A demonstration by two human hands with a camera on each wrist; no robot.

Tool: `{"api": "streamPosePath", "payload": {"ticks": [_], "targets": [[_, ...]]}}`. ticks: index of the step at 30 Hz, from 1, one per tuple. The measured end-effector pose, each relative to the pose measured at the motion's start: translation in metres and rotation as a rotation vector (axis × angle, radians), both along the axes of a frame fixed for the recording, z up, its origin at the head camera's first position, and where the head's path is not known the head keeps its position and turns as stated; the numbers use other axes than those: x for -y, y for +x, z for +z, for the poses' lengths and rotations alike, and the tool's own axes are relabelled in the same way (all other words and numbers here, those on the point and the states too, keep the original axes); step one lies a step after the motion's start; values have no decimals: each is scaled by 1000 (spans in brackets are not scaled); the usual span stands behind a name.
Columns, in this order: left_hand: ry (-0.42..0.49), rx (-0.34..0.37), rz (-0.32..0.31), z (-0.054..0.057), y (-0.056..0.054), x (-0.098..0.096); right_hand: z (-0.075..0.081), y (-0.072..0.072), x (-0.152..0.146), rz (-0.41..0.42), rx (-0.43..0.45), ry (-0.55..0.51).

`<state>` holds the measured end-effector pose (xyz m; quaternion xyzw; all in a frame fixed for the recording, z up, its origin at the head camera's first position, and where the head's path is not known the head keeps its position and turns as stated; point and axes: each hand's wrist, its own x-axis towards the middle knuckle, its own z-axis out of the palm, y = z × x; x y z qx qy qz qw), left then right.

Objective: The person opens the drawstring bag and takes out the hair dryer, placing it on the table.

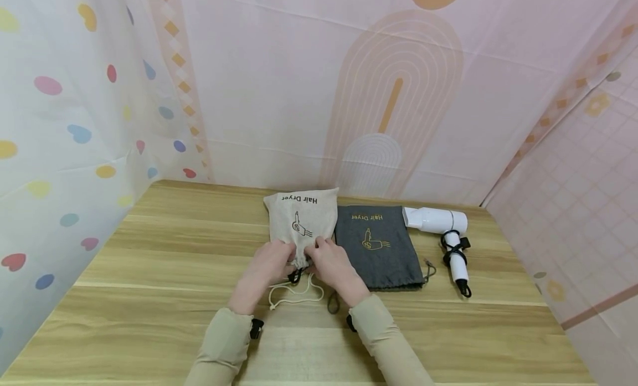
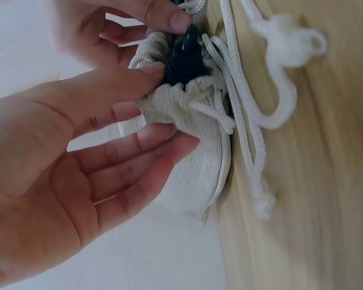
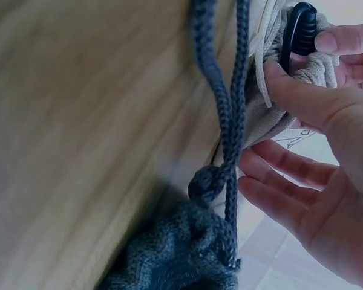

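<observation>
A beige drawstring bag [image 1: 302,220] printed "Hair Dryer" lies on the table, its gathered mouth toward me. My left hand [image 1: 269,258] pinches the mouth's rim on the left, thumb and fingers curled on the cloth [image 2: 169,103]. On the other side of the mouth my right hand [image 1: 331,261] grips the rim likewise. Between the two hands a black cable end with a ribbed sleeve [image 3: 302,33] pokes out of the opening. White drawstrings [image 1: 299,302] trail from the mouth onto the tabletop. What else fills the bag is hidden.
Right beside the beige bag lies a dark grey drawstring bag [image 1: 386,258], also printed "Hair Dryer", with its cord [image 1: 333,304] looped out. Farther right is a white hair dryer [image 1: 438,220] with a black cable wound round its handle. Patterned curtains [image 1: 279,87] border the wooden table [image 1: 174,275].
</observation>
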<state>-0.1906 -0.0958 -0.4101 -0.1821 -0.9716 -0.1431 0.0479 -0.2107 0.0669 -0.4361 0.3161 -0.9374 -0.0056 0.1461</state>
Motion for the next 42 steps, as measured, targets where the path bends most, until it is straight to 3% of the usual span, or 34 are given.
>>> {"api": "streamPosePath", "payload": {"ticks": [10,19,28,42], "targets": [[-11,42,-48,2,-2,8,0,-1,-4,46,45,-18],[-12,15,-53,-1,-3,8,2,-1,-6,47,104,-32],[21,43,-47,-2,-2,8,3,0,-10,37,126,-49],[62,18,-98,-3,-3,15,12,2,-17,25,199,-79]]}}
